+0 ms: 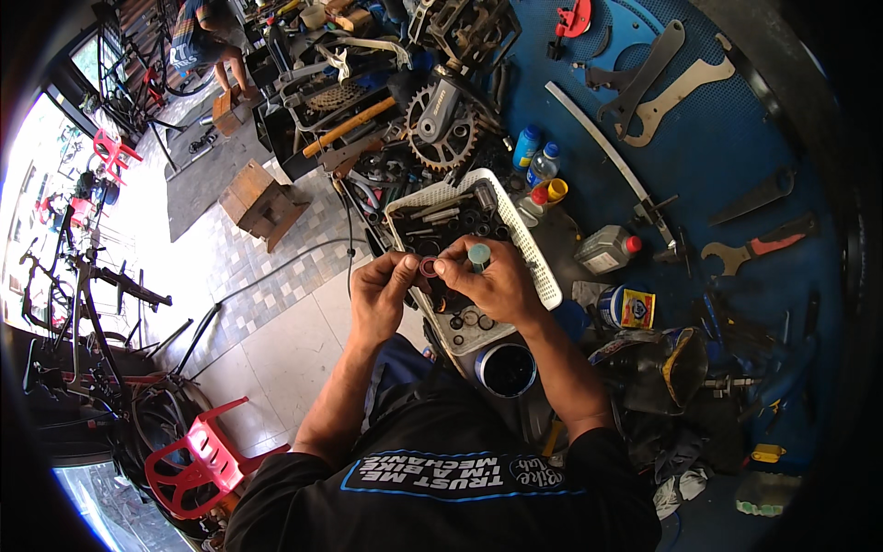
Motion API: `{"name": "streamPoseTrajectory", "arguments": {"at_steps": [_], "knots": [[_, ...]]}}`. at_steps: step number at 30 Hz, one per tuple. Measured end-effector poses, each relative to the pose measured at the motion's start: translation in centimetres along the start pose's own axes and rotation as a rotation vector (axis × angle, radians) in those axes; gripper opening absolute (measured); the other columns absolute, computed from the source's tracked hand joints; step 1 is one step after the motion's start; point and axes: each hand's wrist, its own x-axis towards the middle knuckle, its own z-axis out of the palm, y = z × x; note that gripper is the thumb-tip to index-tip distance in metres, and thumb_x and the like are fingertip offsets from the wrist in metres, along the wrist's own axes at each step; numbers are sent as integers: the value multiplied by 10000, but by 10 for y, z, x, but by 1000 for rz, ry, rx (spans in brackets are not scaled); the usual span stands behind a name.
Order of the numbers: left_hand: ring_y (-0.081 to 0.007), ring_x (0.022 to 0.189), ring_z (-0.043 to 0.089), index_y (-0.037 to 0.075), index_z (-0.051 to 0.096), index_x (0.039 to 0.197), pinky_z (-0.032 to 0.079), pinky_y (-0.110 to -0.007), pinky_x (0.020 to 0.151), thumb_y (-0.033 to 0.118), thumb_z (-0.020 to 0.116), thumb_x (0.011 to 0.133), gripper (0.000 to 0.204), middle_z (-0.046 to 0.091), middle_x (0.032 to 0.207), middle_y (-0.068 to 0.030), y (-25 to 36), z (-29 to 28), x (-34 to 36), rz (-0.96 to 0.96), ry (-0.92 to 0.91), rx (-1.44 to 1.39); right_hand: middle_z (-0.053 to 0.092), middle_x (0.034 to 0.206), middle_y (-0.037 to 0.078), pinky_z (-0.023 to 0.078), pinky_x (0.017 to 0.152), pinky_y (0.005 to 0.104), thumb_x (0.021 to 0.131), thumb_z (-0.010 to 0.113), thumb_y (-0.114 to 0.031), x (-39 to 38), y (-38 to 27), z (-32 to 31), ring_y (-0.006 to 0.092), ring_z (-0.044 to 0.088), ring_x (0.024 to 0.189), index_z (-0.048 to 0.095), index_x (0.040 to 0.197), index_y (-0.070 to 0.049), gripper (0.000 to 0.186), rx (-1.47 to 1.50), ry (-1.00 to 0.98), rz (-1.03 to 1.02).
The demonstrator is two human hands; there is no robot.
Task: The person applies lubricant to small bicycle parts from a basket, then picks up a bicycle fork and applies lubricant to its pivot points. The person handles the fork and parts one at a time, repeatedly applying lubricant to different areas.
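Observation:
Above a white plastic basket [536, 260], my left hand [377, 290] and my right hand [497, 281] meet at a small reddish ring [428, 268], like a bearing or a seal. Thumbs and fingers of both hands pinch it from either side. A short greenish cylinder [479, 254] also stands up from my right hand, held among its fingers; I cannot make out its kind. Inside the basket are loose metal parts, with several small rings [471, 317] at its near end. My hands hide the middle of the basket.
Beyond the basket lies a crankset [440, 120] among piled bike parts. Bottles, including a grey one with a red cap [607, 250], stand to the right. A blue tub [506, 370] sits close to me. Left are a wooden stool [260, 204], red chair [204, 460] and another person [207, 37].

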Motion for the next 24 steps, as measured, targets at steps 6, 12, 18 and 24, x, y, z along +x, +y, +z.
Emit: {"name": "streamPoseTrajectory", "arguments": {"at_steps": [6,12,18,24], "knots": [[-149,786,644,-8,686,1022,558,-311,728,286,553,1104,333,679,904,-69,-5,6,-2,-183,55,-359,687,919,53,540,644,334,889,772,-188,3,23,5,203,674,743,736,1017,-80,171,-449,173,-553],[-165,841,611,28,676,1050,500,-335,773,221,657,1041,194,668,970,-58,1,8,-7,-352,24,-597,675,1041,13,526,619,309,846,759,-166,-4,25,-2,151,626,747,748,1053,-150,208,-835,97,-808],[-164,917,549,85,641,983,450,-341,836,334,625,1052,258,616,968,-18,-8,3,-1,-380,-129,-870,700,975,45,533,619,294,853,803,-92,-1,17,1,182,667,735,760,1066,-117,218,-376,153,-638],[-159,923,527,113,641,969,431,-343,813,403,630,1035,297,595,952,-3,-13,3,3,-348,-107,-792,722,892,79,506,612,263,977,707,-130,-5,-19,-23,127,648,696,737,1034,2,147,238,299,-467]]}}
